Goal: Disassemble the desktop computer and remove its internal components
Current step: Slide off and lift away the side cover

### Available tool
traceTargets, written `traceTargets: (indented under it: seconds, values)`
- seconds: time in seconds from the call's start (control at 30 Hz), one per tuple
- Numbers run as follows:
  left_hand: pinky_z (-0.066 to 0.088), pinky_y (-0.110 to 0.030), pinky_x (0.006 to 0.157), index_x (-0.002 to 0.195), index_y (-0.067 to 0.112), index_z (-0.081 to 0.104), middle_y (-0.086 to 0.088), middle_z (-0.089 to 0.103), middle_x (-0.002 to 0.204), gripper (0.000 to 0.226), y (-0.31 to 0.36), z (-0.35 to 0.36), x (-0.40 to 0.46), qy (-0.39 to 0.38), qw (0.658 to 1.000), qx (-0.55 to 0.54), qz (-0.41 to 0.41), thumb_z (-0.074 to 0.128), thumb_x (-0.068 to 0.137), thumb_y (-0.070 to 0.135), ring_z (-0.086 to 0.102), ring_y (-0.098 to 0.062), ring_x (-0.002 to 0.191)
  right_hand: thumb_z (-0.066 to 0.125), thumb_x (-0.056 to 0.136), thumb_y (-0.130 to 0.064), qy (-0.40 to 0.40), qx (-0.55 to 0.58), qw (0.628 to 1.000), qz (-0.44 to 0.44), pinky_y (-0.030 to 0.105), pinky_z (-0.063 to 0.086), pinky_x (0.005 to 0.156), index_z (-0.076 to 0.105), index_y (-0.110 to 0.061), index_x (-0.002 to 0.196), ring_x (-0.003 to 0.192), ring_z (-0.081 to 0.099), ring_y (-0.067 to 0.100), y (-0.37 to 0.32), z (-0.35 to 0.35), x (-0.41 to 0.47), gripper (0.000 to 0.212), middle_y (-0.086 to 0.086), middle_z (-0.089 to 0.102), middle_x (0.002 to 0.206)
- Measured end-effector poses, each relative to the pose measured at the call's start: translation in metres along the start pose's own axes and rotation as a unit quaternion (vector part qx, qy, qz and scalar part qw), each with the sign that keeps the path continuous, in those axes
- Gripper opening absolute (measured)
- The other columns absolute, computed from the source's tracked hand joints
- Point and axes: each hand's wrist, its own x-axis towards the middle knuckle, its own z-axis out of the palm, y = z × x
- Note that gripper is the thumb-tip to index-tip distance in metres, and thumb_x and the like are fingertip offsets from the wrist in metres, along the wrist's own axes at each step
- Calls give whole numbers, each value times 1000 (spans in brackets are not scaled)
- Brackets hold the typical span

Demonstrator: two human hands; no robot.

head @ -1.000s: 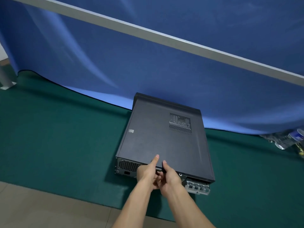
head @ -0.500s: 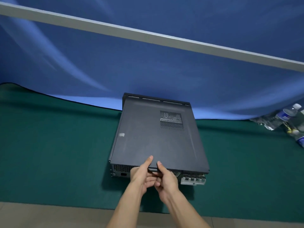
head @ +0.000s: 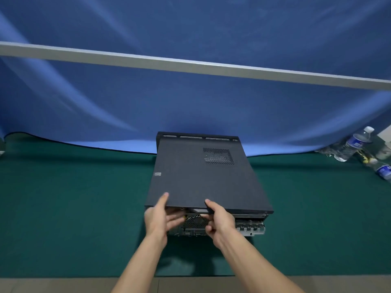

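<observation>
Both hands [head: 186,218] on side panel [head: 203,178] (lifted)

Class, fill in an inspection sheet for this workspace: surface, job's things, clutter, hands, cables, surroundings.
Surface: green mat, with bare floor at its near edge.
Job's things: computer lying flat; its cover is raised at the near edge, showing a fan grille.
Clutter: water bottles at far right.
Hands: left hand and right hand each grip the cover's near edge.
Cables: nothing seen.
Surroundings: blue curtain behind, grey rail across it.
</observation>
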Motion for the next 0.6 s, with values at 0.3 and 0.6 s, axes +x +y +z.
traceTargets:
  seconds: [0.3, 0.6]
  values:
    - [57, -41, 55, 101, 5, 60, -18, 71, 85, 23, 44, -13, 3, -142, 977, -100, -121, 63, 84, 20, 67, -35, 82, 69, 85, -23, 4, -120, 992, -50, 19, 23, 36, 60, -6, 90, 28, 29, 9, -35, -24, -22, 20, 11, 67, 70]
    - [56, -34, 49, 99, -5, 60, -18, 72, 80, 19, 43, 41, -32, -224, 973, -15, -58, 53, 82, -11, 69, -29, 69, 37, 86, -71, 68, -555, 827, -48, 22, 43, 56, 60, -10, 75, 38, 55, 15, -110, -72, -52, 66, 1, 64, 48]
